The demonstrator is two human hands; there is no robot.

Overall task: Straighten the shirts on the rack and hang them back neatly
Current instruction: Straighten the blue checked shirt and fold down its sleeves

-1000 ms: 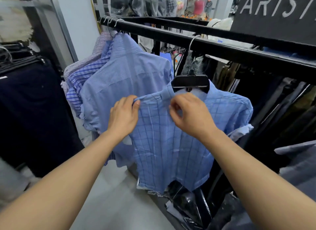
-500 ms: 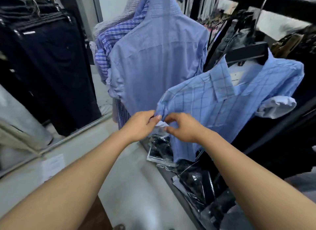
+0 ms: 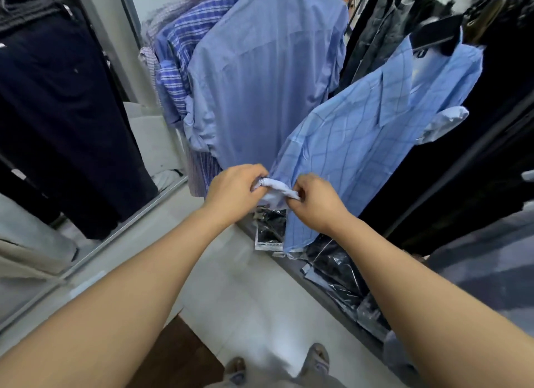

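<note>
cool, even indoor light, soft shadows
wide-angle bending at the edges; floor (image 3: 260, 301) slightly blurred, dark garments (image 3: 57, 113) lose detail

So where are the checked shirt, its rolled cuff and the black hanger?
checked shirt (image 3: 361, 145): head view, middle of its body.
rolled cuff (image 3: 277, 187): head view, middle of the pale fold.
black hanger (image 3: 436, 33): head view, its broad shoulder.
</note>
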